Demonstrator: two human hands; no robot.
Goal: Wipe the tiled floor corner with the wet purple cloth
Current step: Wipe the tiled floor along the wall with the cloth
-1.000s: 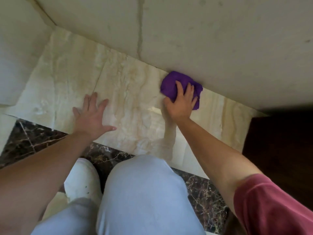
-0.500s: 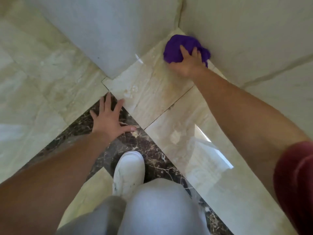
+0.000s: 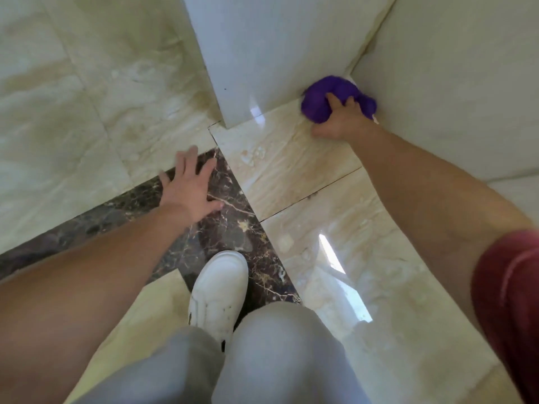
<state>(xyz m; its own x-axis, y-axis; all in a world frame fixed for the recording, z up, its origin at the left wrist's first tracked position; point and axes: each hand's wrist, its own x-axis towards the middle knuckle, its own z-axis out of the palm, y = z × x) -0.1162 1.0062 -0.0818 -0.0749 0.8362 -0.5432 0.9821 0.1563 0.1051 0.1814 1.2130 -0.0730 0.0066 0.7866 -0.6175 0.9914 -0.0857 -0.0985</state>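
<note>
Head view looks down on a glossy beige tiled floor [image 3: 294, 167] that meets two pale wall faces; the left wall face [image 3: 262, 53] ends in an outer edge, and the right wall face [image 3: 455, 83] joins it at an inner corner high in the frame. A band of dark brown veined marble [image 3: 233, 228] runs diagonally across the floor from the left edge toward the centre. Light grey trouser legs [image 3: 277, 360] fill the bottom middle, with a white shoe [image 3: 218, 293] planted partly on the dark marble band. A dark red sleeve [image 3: 507, 301] shows at the right edge, above the bare right forearm reaching up toward the corner.

The left hand [image 3: 189, 188] lies flat on the dark marble, fingers spread wide and holding nothing. The right hand [image 3: 339, 121] presses down on the purple cloth [image 3: 323, 97], its fingers curled into the bunched fabric. The cloth sits on the beige floor tile right in the inner corner, touching the base of the left wall face and lying just beside the right one. A bright patch of reflected light [image 3: 335, 258] lies on the tile near the right knee.
</note>
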